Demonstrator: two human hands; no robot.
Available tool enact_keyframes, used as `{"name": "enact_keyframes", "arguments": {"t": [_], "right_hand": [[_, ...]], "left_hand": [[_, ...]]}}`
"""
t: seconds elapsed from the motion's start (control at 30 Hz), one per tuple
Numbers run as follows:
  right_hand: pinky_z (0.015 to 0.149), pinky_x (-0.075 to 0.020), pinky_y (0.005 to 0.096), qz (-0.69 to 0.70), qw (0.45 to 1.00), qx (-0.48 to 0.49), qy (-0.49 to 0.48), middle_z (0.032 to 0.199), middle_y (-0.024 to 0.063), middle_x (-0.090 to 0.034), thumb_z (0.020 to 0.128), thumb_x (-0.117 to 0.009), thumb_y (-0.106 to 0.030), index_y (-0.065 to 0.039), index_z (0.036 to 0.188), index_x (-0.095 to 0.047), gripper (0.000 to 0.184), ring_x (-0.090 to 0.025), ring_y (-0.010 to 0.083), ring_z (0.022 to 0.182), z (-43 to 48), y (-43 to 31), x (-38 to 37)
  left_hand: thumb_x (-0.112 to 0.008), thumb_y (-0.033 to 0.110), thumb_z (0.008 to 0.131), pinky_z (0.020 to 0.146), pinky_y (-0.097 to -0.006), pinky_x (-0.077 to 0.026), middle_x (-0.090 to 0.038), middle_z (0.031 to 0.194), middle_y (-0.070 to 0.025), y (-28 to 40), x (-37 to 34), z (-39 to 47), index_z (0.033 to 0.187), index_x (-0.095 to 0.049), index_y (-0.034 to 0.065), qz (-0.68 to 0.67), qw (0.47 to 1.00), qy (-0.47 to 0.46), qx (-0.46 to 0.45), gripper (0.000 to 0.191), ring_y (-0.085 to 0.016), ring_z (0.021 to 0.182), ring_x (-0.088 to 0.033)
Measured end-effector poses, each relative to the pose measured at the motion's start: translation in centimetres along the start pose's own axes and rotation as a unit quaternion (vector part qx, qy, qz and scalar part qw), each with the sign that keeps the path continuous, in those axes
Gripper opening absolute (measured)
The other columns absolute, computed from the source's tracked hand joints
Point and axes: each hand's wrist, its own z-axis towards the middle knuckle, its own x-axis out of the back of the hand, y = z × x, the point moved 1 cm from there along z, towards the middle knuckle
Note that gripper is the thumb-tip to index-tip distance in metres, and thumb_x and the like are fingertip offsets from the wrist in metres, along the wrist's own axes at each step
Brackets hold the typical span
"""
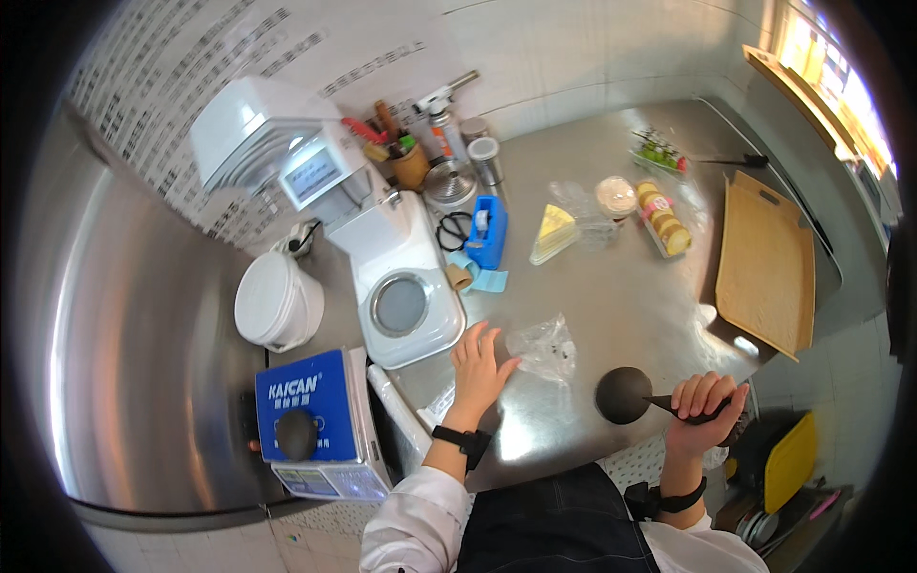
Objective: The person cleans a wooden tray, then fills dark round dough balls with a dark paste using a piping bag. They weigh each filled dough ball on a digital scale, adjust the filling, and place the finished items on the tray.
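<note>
My right hand (706,415) grips the handle of a dark ladle-like utensil with a round head (623,395), over the near edge of the steel table (609,301). With fingers apart, my left hand (480,369) is between the white machine's base and a crumpled clear plastic bag (546,349), its thumb near the bag. Farther back are a wedge of layered cake (555,234), a round cup of food (615,197) and a packaged row of cake roll slices (663,218) with a pink label. Green grapes (658,152) sit in a clear container behind them.
A white machine (408,294) with a screen stands left, beside a lidded white bucket (279,301) and a blue box (308,408). Near the wall are a blue tape dispenser (487,233), black scissors (453,230), a blowtorch (445,129) and cans. A wooden tray (766,265) lies right.
</note>
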Motion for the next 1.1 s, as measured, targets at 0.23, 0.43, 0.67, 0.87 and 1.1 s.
{"name": "enact_keyframes", "arguments": {"t": [0.23,0.43,0.67,0.87,1.1], "right_hand": [[0.044,-0.0328,0.0258,0.067,0.996,-0.055,-0.004,0.054,-0.0003,-0.033,0.104,-0.03,-0.035,-0.014,0.062,-0.032,0.047,-0.031,0.0109,0.044,-1.0,2.5,-4.7],[0.045,-0.0339,0.0251,0.196,0.964,-0.154,-0.095,0.056,-0.0017,-0.033,0.104,-0.03,-0.033,-0.014,0.065,-0.035,0.044,-0.032,0.0096,0.045,-3.8,6.1,-11.6],[0.045,-0.0332,0.0283,0.266,0.902,-0.308,-0.144,0.053,-0.0003,-0.034,0.104,-0.027,-0.036,-0.013,0.062,-0.033,0.048,-0.031,0.0129,0.044,-9.6,8.4,-22.3],[0.043,-0.0351,0.0299,0.251,0.897,-0.31,-0.19,0.052,0.0008,-0.035,0.103,-0.026,-0.038,-0.013,0.061,-0.034,0.05,-0.033,0.0145,0.041,-12.0,8.7,-26.7],[0.046,-0.04,0.0346,0.248,0.862,-0.321,-0.303,0.052,0.0047,-0.04,0.103,-0.018,-0.042,-0.01,0.06,-0.037,0.056,-0.04,0.0198,0.043,-13.9,9.7,-31.4]], "left_hand": [[-0.075,0.034,0.075,0.109,-0.0553,-0.019,-0.025,0.148,-0.026,-6.0,14.8,-10.5,0.141,-0.031,0.001,0.146,0.962,0.175,0.153,0.086,-0.047,0.137,-0.022],[-0.087,0.045,0.055,0.112,-0.0569,-0.015,-0.017,0.15,-0.0312,-13.7,25.1,-20.0,0.149,-0.013,0.0026,0.197,0.901,0.186,0.34,0.128,-0.048,0.14,-0.012],[-0.092,0.034,0.049,0.111,-0.0503,-0.023,-0.022,0.149,-0.0327,-17.2,24.9,-20.0,0.15,-0.009,0.0023,0.095,0.919,0.175,0.34,0.134,-0.044,0.14,-0.021],[-0.091,0.023,0.052,0.108,-0.0443,-0.031,-0.041,0.135,-0.0279,-18.0,24.9,-19.5,0.149,-0.008,-0.0003,-0.001,0.904,0.215,0.37,0.13,-0.04,0.128,-0.039],[-0.093,0.033,0.053,0.104,-0.0419,-0.038,-0.034,0.14,-0.0192,-10.0,23.5,-19.7,0.147,0.023,0.0137,-0.272,0.867,0.394,0.139,0.15,-0.032,0.125,-0.043]]}}
